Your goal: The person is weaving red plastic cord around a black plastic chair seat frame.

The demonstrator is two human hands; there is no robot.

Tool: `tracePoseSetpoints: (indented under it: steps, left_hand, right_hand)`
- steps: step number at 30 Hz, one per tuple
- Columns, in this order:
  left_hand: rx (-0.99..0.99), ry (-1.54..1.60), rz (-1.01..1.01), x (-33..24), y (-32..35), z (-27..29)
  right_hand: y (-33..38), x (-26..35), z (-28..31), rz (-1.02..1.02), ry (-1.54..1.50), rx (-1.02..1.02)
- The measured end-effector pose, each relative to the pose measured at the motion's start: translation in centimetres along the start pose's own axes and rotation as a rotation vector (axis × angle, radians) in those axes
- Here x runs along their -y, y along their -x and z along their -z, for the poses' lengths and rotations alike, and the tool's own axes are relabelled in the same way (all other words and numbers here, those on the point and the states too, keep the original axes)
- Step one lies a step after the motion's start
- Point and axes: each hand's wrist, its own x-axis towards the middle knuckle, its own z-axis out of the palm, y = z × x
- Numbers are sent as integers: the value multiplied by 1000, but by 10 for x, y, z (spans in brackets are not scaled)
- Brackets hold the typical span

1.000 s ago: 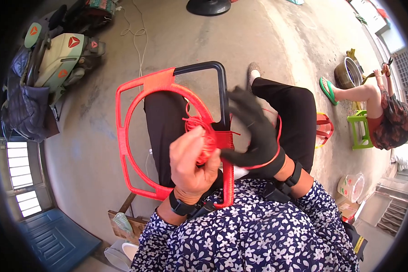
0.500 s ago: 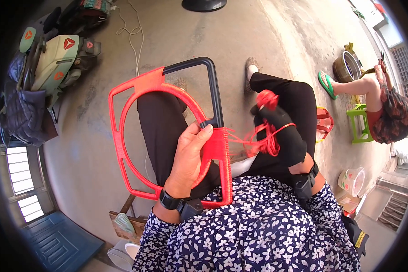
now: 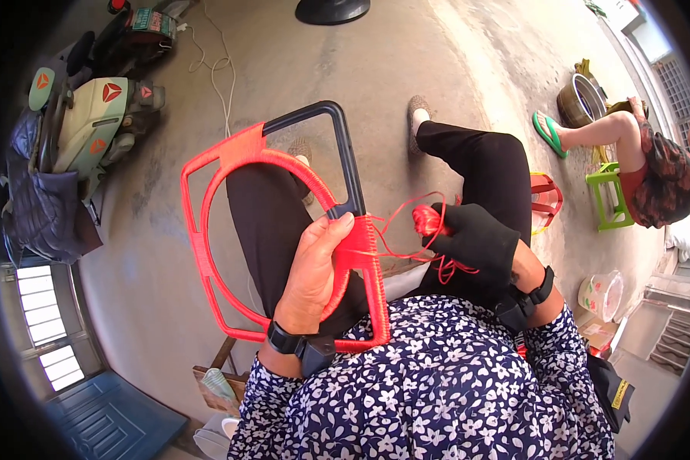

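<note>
Nearest: torso is covered by a navy floral top (image 3: 422,376), frame's near edge set against it. Frame (image 3: 243,148) is held over the left thigh: roughly rectangular outline, round ring inside, mostly wrapped in red cord. Long axis is run near-to-far, far end leaned left. Bare black corner (image 3: 330,111) is pointed away from the body, far right of the frame.

Left hand (image 3: 310,264), bare, is clamped on the frame's right side: thumb laid on the face by the black/red joint, fingers mostly hidden behind. Forearm is angled forward from lower left.

Right hand (image 3: 479,241), black-gloved, is closed on the cord bundle (image 3: 428,221), held clear of the frame, right of it. Wrist is brought in from lower right, knuckles up, fingertips turned left. Thin strands are strung from bundle to frame; loose loops (image 3: 456,268) are hung under the hand.

Farther: red bag (image 3: 546,203) is placed beside the right knee. Green stool (image 3: 610,195) is occupied by a co-worker (image 3: 667,180). Scooter (image 3: 92,123) is parked at left.
</note>
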Motion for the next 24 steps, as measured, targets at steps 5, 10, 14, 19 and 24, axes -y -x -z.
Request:
tracePoseSetpoints:
  steps: [5,10,14,19,24]
  left_hand:
    - [-22,28,-13,-1,-1,-8]
    - [-24,2,-34,-2,-2,-4]
    - [-12,1,-6,-5,-4,-2]
    - [34,-16,23,-12,-5,-5]
    - [20,-9,1,-9,-6,0]
  right_hand:
    - [0,-6,-1,38,238,111]
    - [3,-15,6,40,362,128]
    - [7,-16,10,75,412,115]
    - [18,-23,28,91,388,75]
    - [32,-81,64,16,-152,-480]
